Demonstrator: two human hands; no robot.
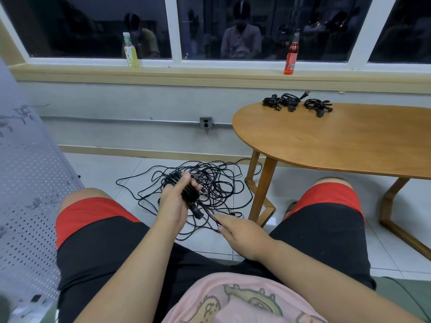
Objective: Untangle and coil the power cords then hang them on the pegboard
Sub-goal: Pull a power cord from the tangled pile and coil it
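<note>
The left hand (173, 202) curls its fingers around a black coil (189, 194); the right hand (242, 234) pinches one strand (213, 217) just beside it. The tangled cords (219, 180) lie on the floor beyond, left of the table (338, 141).

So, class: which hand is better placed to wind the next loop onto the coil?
Likely the right hand: its fingertips are at the loose strand, while the left hand grips the coil.

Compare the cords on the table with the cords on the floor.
The cords on the table are wound into three small, separate bundles; the cords on the floor lie in one loose tangle. The table cords take little room; the floor cords sprawl across the tiles. Both are thin and black.
</note>
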